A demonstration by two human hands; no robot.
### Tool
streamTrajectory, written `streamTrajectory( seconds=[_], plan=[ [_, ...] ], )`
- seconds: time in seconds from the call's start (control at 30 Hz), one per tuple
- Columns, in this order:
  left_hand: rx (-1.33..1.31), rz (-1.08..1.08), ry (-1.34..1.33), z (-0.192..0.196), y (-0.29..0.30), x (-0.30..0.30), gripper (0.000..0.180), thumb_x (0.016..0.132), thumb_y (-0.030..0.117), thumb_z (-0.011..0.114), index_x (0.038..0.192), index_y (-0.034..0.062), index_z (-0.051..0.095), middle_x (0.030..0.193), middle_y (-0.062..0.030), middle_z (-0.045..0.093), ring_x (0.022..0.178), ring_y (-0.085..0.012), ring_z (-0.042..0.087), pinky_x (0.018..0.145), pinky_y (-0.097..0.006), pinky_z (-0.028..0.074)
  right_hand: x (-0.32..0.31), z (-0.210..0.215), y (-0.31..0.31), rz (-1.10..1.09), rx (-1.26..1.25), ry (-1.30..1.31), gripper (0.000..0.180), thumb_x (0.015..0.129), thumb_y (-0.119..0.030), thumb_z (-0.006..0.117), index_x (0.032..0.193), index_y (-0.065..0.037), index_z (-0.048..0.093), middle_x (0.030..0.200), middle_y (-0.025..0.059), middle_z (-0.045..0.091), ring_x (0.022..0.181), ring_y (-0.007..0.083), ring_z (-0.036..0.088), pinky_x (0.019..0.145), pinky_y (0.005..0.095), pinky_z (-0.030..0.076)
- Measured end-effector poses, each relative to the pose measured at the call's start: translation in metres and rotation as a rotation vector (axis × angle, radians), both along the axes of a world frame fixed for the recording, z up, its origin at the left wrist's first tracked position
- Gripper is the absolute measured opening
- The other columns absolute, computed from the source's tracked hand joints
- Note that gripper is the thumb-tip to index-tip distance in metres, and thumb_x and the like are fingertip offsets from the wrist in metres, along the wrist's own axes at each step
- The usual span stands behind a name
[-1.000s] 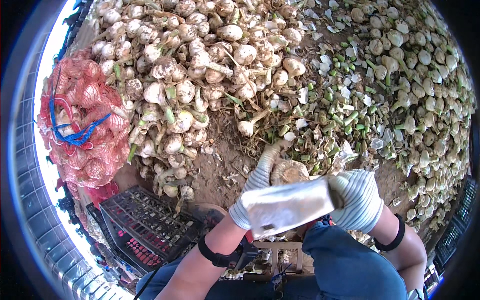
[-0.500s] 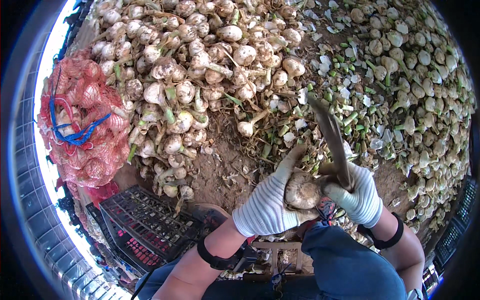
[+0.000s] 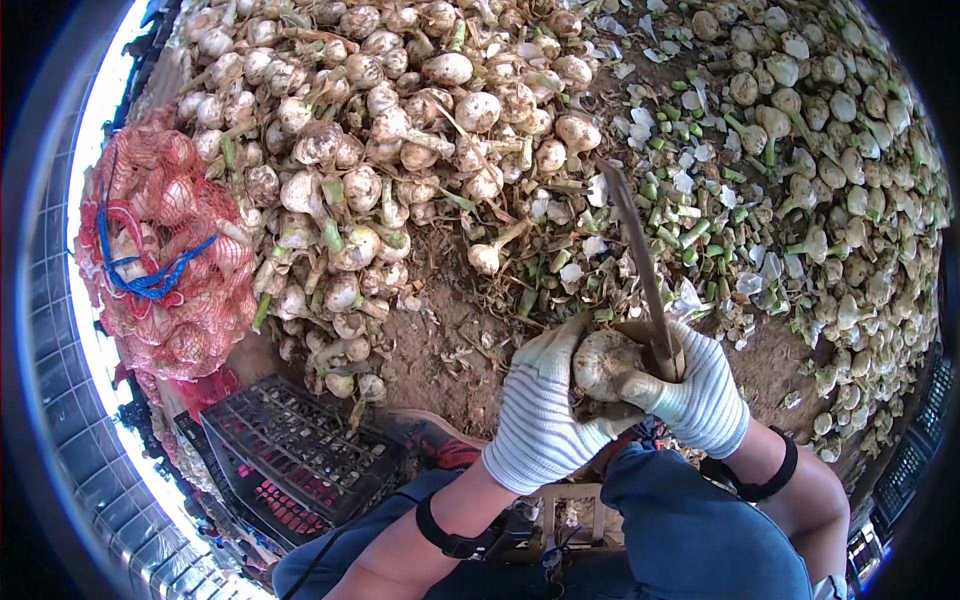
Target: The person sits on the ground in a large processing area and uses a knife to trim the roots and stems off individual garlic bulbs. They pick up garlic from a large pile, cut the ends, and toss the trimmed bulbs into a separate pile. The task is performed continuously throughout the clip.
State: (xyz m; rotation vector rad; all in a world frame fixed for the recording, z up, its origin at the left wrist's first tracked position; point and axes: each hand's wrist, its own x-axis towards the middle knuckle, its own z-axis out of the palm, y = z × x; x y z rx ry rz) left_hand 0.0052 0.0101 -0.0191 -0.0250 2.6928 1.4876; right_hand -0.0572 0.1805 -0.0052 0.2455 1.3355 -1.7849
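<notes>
Both of my hands wear striped white gloves. My left hand (image 3: 548, 405) is wrapped round a soil-stained garlic bulb (image 3: 603, 365), its thumb along the far side. In my right hand (image 3: 693, 390) is a long, dark-bladed knife (image 3: 638, 250), its blade pointing up and away to the left. The right thumb presses on the bulb's side, so the two hands meet around it. The part of the knife inside the right fist is hidden.
A big heap of untrimmed garlic (image 3: 370, 130) lies ahead on the left. Trimmed bulbs (image 3: 850, 200) spread along the right, with cut stems and skins (image 3: 690, 220) between. A red mesh sack (image 3: 170, 260) with blue cord stands at far left, near a black plastic crate (image 3: 300, 455).
The bulb has turned in my left hand, its rooty face no longer toward me. My right hand has shifted slightly left, and the knife stands a little further left.
</notes>
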Motion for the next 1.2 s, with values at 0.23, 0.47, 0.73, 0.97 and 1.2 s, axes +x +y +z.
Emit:
streamTrajectory(
  seconds=[0.23,0.47,0.73,0.97,1.2],
  plan=[
    [0.724,0.141,-0.349,0.008,0.013,0.003,0.1,0.055,0.026,0.091,0.13,0.0037,0.03,0.116,-0.011,0.052,0.107,-0.0203,0.054,0.092,-0.035,0.047,-0.002,0.007,0.01,0.066,0.087,0.008,0.053,0.076,-0.031,0.077,0.111,0.004,0.056,0.093,0.0049,0.062,0.085,0.0093,0.055,0.077,0.0251,0.047],
    [0.754,0.176,-0.494,0.018,-0.015,-0.009,0.077,0.064,0.011,0.085,0.124,0.0053,0.037,0.107,-0.0078,0.053,0.097,-0.0151,0.055,0.085,-0.029,0.048,-0.022,0.001,0.023,0.379,0.361,0.869,0.022,0.07,-0.006,0.066,0.091,-0.004,0.064,0.063,0.0059,0.056,0.053,0.0189,0.055,0.053,0.0314,0.046],
    [0.727,0.183,-0.435,0.021,-0.019,-0.014,0.066,0.065,0.016,0.083,0.118,0.0036,0.045,0.105,-0.0077,0.054,0.094,-0.0148,0.055,0.084,-0.029,0.047,-0.024,0.017,0.009,0.664,0.363,1.134,0.014,0.059,-0.016,0.064,0.067,-0.009,0.055,0.057,0.0078,0.049,0.051,0.0306,0.052,0.048,0.0404,0.042],
    [0.481,0.055,-0.349,0.019,-0.024,-0.007,0.064,0.063,0.018,0.085,0.114,0.0029,0.049,0.101,-0.008,0.055,0.094,-0.0147,0.054,0.083,-0.03,0.047,-0.018,0.02,0.003,0.744,0.327,1.202,0.022,0.057,-0.026,0.065,0.067,-0.01,0.054,0.059,0.0071,0.049,0.058,0.0299,0.055,0.054,0.0418,0.044],
    [0.454,0.057,-0.294,0.007,-0.026,-0.004,0.068,0.06,0.029,0.084,0.113,0.0031,0.051,0.099,-0.0119,0.057,0.091,-0.0236,0.057,0.082,-0.036,0.046,-0.016,0.019,-0.002,0.752,0.318,1.28,0.023,0.056,-0.028,0.066,0.065,-0.011,0.052,0.058,0.0063,0.048,0.056,0.0286,0.053,0.052,0.0411,0.043]
  ],
)
